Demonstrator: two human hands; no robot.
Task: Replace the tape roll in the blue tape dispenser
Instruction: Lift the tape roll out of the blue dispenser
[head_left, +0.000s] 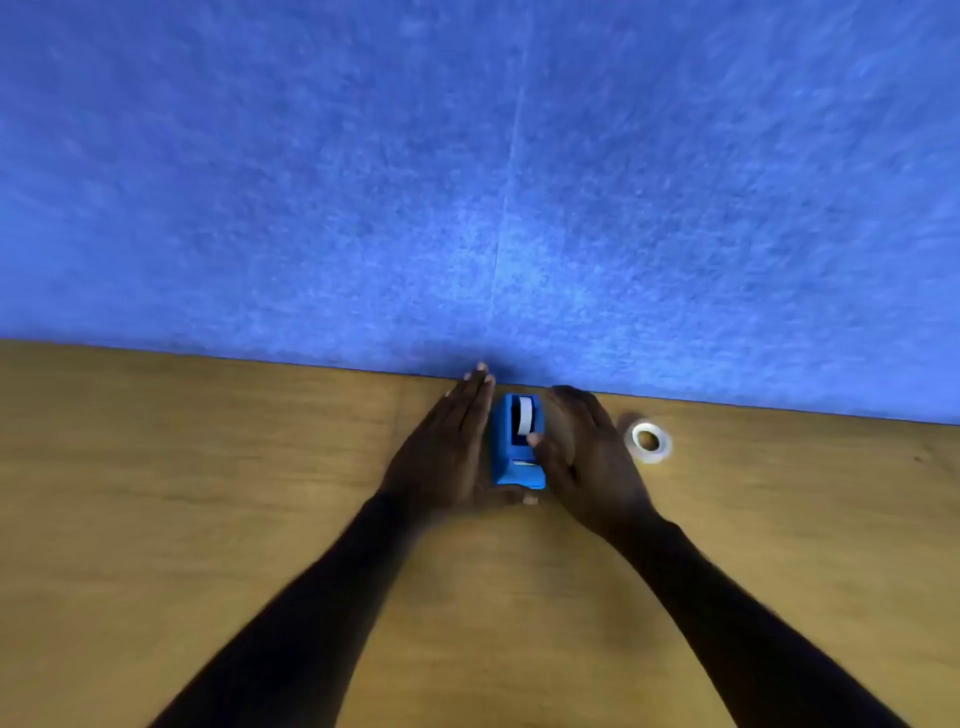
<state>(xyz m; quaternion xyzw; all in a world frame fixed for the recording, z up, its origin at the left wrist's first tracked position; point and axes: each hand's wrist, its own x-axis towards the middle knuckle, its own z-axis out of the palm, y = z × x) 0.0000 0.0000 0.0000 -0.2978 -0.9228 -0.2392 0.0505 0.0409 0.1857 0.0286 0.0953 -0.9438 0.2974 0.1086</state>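
The blue tape dispenser (511, 457) stands on the wooden table near the blue wall, with a white tape roll (523, 414) seated in it. My left hand (447, 457) lies flat against the dispenser's left side, fingers straight, thumb curled under its near end. On the other side, my right hand (584, 457) cups the dispenser, its thumb resting on top by the roll. A second, loose tape roll (649, 441) lies flat on the table just right of my right hand.
The wooden table (208, 493) runs up to a blue felt wall (467, 182) right behind the dispenser. Both of my forearms reach in from the bottom of the view.
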